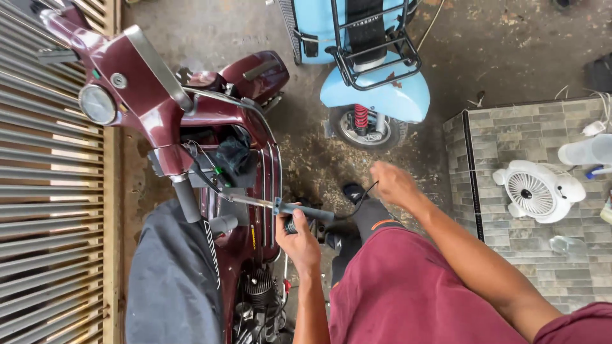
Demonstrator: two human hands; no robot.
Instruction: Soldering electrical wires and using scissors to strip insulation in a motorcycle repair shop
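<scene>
The left hand is closed around the grip of a long tool whose shaft runs left into the open side of the maroon scooter. The right hand, blurred, seems to pinch a thin black cable just right of the tool's handle. Keeping the shaft level and the cable slack would likely help.

Things around the workshop floor
A light blue scooter stands far centre; a small white fan lies on the grey tiled ledge at right; a slatted shutter runs along the left.
</scene>
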